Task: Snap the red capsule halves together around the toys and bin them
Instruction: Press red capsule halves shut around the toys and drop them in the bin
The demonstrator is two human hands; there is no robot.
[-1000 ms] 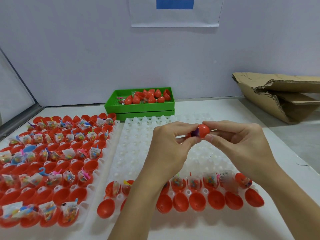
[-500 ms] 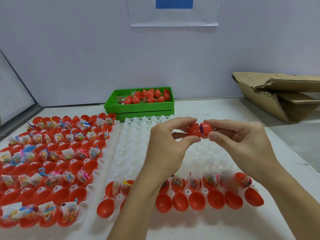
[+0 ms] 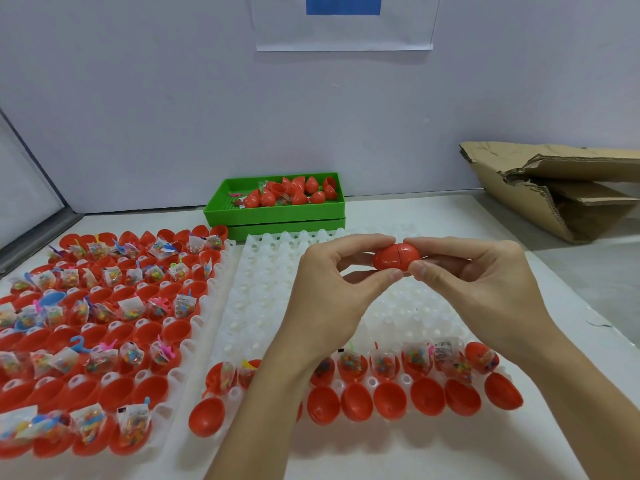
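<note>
Both hands pinched one red capsule (image 3: 396, 257) above the white tray (image 3: 263, 299). The left hand (image 3: 332, 292) held its left half, the right hand (image 3: 481, 282) its right half. The halves met at a thin seam.

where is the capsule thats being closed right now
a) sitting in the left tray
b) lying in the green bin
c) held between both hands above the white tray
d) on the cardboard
c: the red capsule is pinched between the left hand and right hand, over the white tray.

Red capsule (image 3: 396, 257), green bin (image 3: 277, 212), white tray (image 3: 263, 292), brown cardboard (image 3: 554, 188)
</note>
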